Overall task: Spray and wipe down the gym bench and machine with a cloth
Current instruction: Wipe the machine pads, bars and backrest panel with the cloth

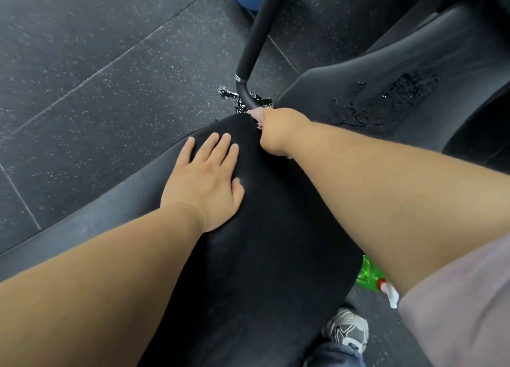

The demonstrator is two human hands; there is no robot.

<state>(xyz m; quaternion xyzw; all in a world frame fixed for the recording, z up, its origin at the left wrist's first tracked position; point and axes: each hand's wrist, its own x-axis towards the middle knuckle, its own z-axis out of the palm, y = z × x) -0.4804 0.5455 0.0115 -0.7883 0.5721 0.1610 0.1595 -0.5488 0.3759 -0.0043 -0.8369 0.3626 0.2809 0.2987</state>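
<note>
- The left hand (pixel 205 181) lay flat and open on the black bench pad (pixel 256 256), fingers spread, bracing rather than gripping.
- The right hand (pixel 278 130) was closed around a pale pink cloth (pixel 256 115), of which only scraps showed past the knuckles, at the far tip of the pad beside the curved machine handle (pixel 255 38).
- The cloth looked soft, light and limp; bunching it in the fist suited it, and it would likely drag on the vinyl where wet.
- The pad looked firm and smooth, fixed in place; its long axis ran from near to far, narrowing at the far end.
- A second pad (pixel 414 90) on the right carried wet patches, probably spray.
- A green spray bottle (pixel 371 277) sat near right, partly hidden by the forearm.
</note>
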